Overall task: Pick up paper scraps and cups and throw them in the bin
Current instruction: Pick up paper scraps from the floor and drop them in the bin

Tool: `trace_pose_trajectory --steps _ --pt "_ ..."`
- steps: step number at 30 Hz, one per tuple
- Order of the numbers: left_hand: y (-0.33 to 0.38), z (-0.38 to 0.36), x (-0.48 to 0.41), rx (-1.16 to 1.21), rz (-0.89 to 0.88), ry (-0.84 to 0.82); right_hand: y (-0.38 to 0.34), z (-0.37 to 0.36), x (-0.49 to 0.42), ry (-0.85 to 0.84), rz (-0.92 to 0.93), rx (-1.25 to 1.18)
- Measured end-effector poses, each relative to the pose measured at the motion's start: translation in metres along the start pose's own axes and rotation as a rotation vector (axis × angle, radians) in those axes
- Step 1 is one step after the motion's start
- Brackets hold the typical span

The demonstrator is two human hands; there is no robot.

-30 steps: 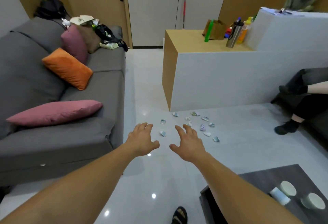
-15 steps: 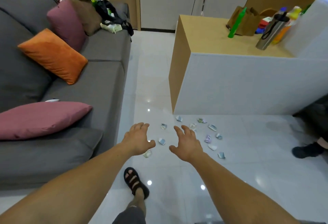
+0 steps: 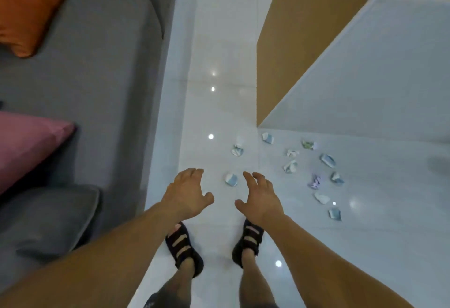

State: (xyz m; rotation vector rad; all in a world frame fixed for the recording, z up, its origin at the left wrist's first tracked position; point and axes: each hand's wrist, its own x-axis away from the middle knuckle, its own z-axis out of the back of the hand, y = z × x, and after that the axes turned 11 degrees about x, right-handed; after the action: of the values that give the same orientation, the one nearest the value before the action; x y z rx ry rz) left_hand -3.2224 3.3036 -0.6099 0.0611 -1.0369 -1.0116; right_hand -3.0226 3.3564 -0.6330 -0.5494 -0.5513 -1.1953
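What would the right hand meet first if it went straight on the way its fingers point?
Likely the white scrap on the floor ahead of the right hand. The blue scrap lies nearer but just left of that line. The hand's height over the floor is unclear.

Glossy tiled floor (image 3: 219, 39) — crumpled paper scraps (image 3: 231, 179) — matt cloth sofa (image 3: 97, 64).

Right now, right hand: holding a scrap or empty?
Empty. The right hand has its fingers spread and relaxed; the nearest scrap lies on the floor, untouched.
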Motion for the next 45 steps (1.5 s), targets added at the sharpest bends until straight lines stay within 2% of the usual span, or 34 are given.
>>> trace_pose_trajectory --steps 8,15,21,23,27,29,32,36,39,41,45 --pt "-0.107 -0.136 -0.21 0.087 0.128 -0.021 0.044 -0.18 -0.239 -0.116 0.07 0.078" --pt "-0.171 -0.235 -0.289 0.221 0.129 0.032 0.069 -0.305 -0.346 -0.055 0.112 0.174" --pt "-0.199 -0.257 -0.279 0.322 0.17 0.013 0.057 -0.336 -0.343 0.043 0.112 0.088" --pt "-0.194 -0.251 -0.276 0.389 0.184 0.007 0.043 -0.327 -0.323 0.069 0.183 0.015" --pt "-0.175 -0.225 -0.274 0.646 0.206 -0.057 0.006 -0.293 -0.288 0.137 0.464 -0.183" --pt "-0.174 -0.211 -0.273 0.742 0.213 -0.065 -0.009 -0.281 -0.281 0.213 0.517 -0.256" --pt "-0.183 -0.193 -0.269 0.713 0.195 0.0 -0.024 -0.271 -0.281 0.247 0.534 -0.303" --pt "-0.216 -0.191 -0.266 0.652 0.285 0.109 -0.023 -0.294 -0.297 0.13 0.585 -0.189" --pt "-0.252 -0.202 -0.262 0.583 0.412 0.172 -0.016 -0.325 -0.312 0.027 0.54 0.092" --pt "-0.276 -0.214 -0.256 0.539 0.464 0.171 -0.019 -0.348 -0.317 -0.024 0.557 0.254" --pt "-0.303 -0.24 -0.246 0.539 0.477 0.137 -0.034 -0.39 -0.317 -0.057 0.582 0.404"
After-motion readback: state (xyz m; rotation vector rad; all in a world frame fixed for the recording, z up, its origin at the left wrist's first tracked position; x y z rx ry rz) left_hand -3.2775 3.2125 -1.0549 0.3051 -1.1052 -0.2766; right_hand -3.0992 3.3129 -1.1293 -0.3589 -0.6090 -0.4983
